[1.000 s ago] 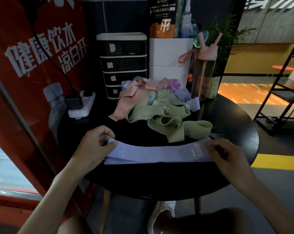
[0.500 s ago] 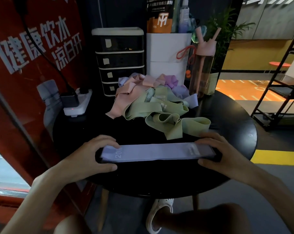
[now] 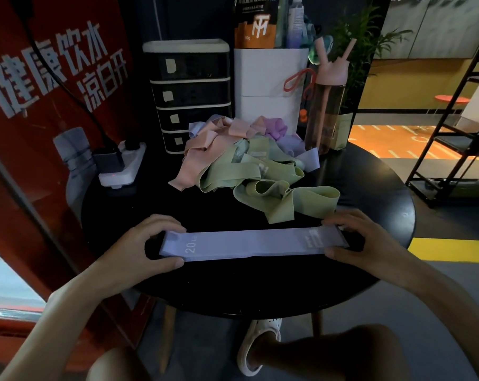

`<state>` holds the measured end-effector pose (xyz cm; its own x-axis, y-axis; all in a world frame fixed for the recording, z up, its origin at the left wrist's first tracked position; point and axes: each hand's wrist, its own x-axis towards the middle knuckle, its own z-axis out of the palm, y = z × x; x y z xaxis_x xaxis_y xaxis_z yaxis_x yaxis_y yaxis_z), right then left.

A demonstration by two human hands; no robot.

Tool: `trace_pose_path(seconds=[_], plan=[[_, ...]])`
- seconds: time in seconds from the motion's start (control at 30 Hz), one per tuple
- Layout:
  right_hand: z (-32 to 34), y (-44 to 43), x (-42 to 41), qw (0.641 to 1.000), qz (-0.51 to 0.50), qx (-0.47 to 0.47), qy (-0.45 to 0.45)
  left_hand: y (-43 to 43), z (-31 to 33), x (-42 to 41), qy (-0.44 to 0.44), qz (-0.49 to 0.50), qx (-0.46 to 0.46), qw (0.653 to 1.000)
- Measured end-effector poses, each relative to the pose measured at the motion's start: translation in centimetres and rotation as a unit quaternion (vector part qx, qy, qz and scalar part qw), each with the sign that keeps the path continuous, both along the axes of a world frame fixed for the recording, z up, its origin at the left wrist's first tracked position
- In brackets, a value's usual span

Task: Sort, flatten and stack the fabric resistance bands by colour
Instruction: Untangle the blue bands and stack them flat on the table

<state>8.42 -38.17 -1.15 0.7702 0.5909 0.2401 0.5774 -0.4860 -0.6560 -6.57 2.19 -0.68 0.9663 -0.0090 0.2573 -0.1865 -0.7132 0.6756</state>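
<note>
A lavender band (image 3: 249, 243) marked "20 LB" lies flat and straight near the front of the round black table (image 3: 260, 284). My left hand (image 3: 139, 248) cups its left end between thumb and fingers. My right hand (image 3: 367, 243) frames its right end the same way. Behind it lies a tangled pile: green bands (image 3: 276, 188) in front, pink bands (image 3: 202, 149) at the left, purple (image 3: 275, 127) and lavender ones (image 3: 307, 158) at the back right.
At the table's back stand a black drawer unit (image 3: 189, 94), a white box (image 3: 268, 86) and a pink water bottle (image 3: 327, 105). A white power strip (image 3: 123, 166) with a plug lies at the left. A red sign stands to the left, a black rack to the right.
The lavender band went from curved and slack to straight and flat. Both hands shifted from pinching its ends to cupping them with the fingers spread.
</note>
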Motion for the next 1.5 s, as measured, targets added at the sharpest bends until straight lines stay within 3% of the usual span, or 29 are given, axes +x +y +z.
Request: trace_pose_path(seconds=[0.33, 0.93, 1.07, 1.3, 1.5], plan=[[-0.2, -0.2, -0.4, 0.999, -0.042, 0.019, -0.009, 0.1, -0.7, -0.5, -0.019, 0.036, -0.019, 0.999], [-0.4, -0.6, 0.0, 1.0, 0.002, -0.026, -0.015, -0.9, -0.5, -0.6, 0.014, 0.055, 0.001, 0.998], [-0.1, -0.7, 0.1, 1.0, 0.003, -0.006, -0.012, -1.4, 0.8, -0.2, -0.035, 0.076, 0.017, 0.996], [2.9, 0.5, 2.1, 0.994, -0.038, 0.096, -0.027, -8.6, 5.6, 7.5, -0.135, 0.029, 0.022, 0.99], [6.1, 3.4, 7.7, 0.985, -0.106, 0.136, -0.018, -12.8, 3.8, 15.3, -0.088, 0.087, 0.089, 0.988]])
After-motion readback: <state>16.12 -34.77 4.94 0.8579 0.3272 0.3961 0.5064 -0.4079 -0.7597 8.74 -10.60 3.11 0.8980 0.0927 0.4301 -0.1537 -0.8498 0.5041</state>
